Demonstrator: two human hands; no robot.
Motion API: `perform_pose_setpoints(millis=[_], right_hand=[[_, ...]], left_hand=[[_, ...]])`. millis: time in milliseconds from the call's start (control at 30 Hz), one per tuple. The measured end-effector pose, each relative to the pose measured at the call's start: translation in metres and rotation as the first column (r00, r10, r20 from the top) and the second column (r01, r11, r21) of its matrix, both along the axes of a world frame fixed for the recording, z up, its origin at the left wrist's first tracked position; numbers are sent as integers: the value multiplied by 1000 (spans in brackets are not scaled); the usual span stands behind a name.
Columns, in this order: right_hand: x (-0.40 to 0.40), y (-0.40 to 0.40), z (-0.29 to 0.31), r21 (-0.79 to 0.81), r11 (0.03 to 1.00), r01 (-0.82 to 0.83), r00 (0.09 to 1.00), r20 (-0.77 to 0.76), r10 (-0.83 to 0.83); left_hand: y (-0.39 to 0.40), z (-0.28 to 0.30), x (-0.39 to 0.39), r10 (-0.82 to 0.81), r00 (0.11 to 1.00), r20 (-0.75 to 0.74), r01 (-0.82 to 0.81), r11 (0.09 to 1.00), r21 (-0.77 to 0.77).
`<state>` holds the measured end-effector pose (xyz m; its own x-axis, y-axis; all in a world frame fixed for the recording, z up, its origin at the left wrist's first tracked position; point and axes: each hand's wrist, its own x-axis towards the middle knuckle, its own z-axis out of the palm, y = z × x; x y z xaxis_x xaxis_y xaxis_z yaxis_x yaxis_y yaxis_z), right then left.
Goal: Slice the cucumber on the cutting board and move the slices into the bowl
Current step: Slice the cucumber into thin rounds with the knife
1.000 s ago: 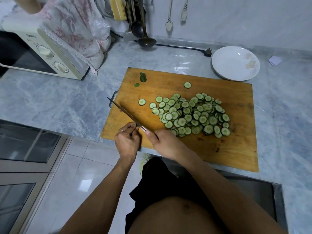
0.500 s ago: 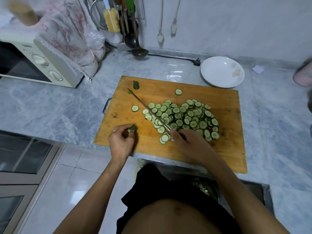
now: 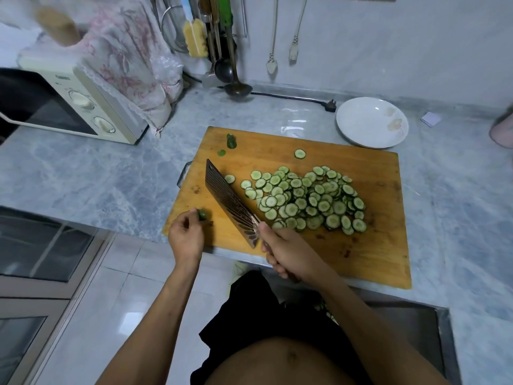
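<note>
A heap of thin cucumber slices (image 3: 308, 198) covers the middle of the wooden cutting board (image 3: 369, 254). My right hand (image 3: 288, 257) grips the handle of a cleaver (image 3: 230, 202), whose broad ribbed blade lies tilted against the left side of the heap. My left hand (image 3: 184, 236) pinches a small green cucumber end (image 3: 202, 214) at the board's near left corner. One stray slice (image 3: 300, 153) and a cut-off stem piece (image 3: 231, 141) lie near the board's far edge. The white bowl (image 3: 372, 122) stands empty behind the board's far right corner.
A microwave (image 3: 69, 107) under a floral cloth stands at far left on the marble counter (image 3: 91, 173). Ladles (image 3: 236, 87) and utensils hang on the wall behind, with a black cord and plug (image 3: 330, 104) beside the bowl. A sink rim (image 3: 444, 329) lies at near right.
The cleaver blade has turned from edge-on to showing its flat side, now set against the left of the slices. My left hand has stayed at the near left corner with the cucumber end.
</note>
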<state>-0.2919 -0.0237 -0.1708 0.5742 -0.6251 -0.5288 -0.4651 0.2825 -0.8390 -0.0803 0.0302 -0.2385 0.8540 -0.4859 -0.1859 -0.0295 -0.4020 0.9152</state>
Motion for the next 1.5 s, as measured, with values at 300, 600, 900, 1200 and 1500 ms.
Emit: perform_pose_setpoints(millis=[300,600,900,1200,1500], right_hand=[[45,0,-7,236,969,74,997,-14,-73],[69,16,-16,267,956,119,993,-19,-119],[37,-5,-26,-73,953,294,953,-62,-298],[21,1,-25,-295,926,235,940,-173,-294],[29,0,-12,-208,949,237,955,-128,-267]], left_hand=[[-7,1,17,-25,1000,-5,25,996,80],[-5,4,38,132,984,-121,-120,988,96],[-25,13,30,-150,989,0,150,984,95],[-51,17,34,-341,932,123,337,940,50],[-81,8,64,-398,910,112,383,914,137]])
